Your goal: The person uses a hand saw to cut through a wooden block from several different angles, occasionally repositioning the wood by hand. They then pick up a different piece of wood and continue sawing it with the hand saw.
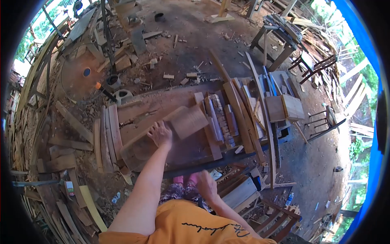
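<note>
My left hand (pixel 161 135) lies with its fingers spread on a long, flat wooden piece (pixel 140 143) that slants across the workbench (pixel 140 116). Touching the far end of this piece is a broad wooden block (pixel 187 121), to the right of the hand. Low beside the bench's near edge hangs my right hand (pixel 206 186), in front of my legs and apart from the wood. Its fingers are blurred and partly hidden, so I cannot make out whether they hold anything.
Several boards and long strips (pixel 239 110) lie at the bench's right end, beside a wooden box-like block (pixel 284 108). Curved slats (pixel 109 138) stand at its left end. An orange-tipped tool (pixel 105 92) is behind. Wood scraps (pixel 191 77) litter the floor; chair frames (pixel 325 122) stand right.
</note>
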`<state>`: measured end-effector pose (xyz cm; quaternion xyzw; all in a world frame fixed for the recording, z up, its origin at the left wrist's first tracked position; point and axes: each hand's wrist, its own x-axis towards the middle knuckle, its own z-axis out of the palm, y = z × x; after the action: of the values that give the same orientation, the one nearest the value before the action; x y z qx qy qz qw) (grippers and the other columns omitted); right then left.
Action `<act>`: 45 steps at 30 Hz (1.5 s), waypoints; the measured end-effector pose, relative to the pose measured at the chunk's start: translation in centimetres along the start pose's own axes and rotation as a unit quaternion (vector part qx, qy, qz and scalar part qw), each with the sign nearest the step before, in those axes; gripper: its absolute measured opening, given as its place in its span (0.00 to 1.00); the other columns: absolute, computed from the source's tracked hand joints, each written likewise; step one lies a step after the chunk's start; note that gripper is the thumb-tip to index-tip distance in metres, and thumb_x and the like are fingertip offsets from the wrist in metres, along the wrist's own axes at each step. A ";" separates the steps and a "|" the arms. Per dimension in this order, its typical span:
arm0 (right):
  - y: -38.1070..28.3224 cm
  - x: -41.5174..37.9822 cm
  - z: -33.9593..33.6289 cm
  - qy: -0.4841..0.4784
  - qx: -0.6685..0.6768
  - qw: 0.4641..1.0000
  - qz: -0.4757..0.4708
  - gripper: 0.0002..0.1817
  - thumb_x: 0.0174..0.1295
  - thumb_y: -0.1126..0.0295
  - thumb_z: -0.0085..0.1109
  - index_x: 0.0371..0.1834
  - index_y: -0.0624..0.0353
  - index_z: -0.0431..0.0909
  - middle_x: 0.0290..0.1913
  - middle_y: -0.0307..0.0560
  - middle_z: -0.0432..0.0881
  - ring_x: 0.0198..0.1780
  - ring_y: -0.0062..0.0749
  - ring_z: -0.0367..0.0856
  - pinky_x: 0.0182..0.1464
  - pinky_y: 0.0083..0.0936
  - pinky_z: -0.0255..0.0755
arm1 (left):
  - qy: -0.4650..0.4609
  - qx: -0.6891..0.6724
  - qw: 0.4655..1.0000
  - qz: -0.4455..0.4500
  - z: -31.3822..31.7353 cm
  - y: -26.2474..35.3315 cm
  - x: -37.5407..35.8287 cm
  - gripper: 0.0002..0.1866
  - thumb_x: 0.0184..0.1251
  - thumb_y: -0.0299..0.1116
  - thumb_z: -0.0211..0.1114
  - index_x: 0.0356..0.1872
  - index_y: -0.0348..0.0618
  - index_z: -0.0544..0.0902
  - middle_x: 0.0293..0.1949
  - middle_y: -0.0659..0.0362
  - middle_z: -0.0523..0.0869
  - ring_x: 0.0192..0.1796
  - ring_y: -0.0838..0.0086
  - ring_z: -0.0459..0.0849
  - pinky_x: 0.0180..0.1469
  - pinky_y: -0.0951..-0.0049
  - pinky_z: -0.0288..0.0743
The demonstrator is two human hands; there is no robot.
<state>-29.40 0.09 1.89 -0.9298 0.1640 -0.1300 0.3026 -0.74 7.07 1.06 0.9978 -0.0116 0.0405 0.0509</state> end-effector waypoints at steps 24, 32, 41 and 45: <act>-3.3 9.8 1.0 -0.017 0.086 0.996 0.023 0.10 0.68 0.66 0.59 0.39 0.60 0.69 0.33 0.61 0.79 0.34 0.62 0.80 0.32 0.49 0.74 | 0.000 -0.025 1.000 -0.004 0.5 -0.1 0.1 0.14 0.70 0.43 0.53 0.48 0.55 0.84 0.55 0.54 0.80 0.58 0.60 0.79 0.64 0.44 0.59; -1.8 10.3 4.4 0.003 0.062 0.997 0.056 0.13 0.66 0.65 0.62 0.37 0.60 0.69 0.30 0.60 0.77 0.32 0.63 0.78 0.32 0.48 0.72 | 0.038 -0.050 0.998 0.000 1.7 -0.3 -0.3 0.15 0.72 0.47 0.54 0.42 0.54 0.86 0.46 0.56 0.82 0.53 0.60 0.79 0.60 0.50 0.60; -3.2 10.4 0.8 -0.008 0.096 0.994 0.043 0.11 0.66 0.67 0.62 0.39 0.58 0.69 0.33 0.57 0.77 0.32 0.59 0.79 0.32 0.47 0.73 | 0.041 -0.006 0.999 -0.017 1.2 0.2 0.4 0.15 0.73 0.48 0.52 0.46 0.57 0.86 0.44 0.60 0.81 0.53 0.65 0.78 0.58 0.54 0.59; -4.0 11.1 1.6 -0.028 0.079 0.995 0.060 0.12 0.66 0.65 0.61 0.40 0.58 0.68 0.32 0.58 0.78 0.34 0.59 0.80 0.32 0.47 0.75 | 0.034 0.008 0.999 -0.010 1.3 -0.3 1.0 0.12 0.70 0.44 0.54 0.45 0.60 0.85 0.43 0.60 0.80 0.53 0.66 0.78 0.57 0.55 0.59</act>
<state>-17.85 -0.26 4.63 -0.8948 0.2004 -0.0979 0.3867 0.34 7.21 -0.17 0.9962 0.0002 0.0745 0.0440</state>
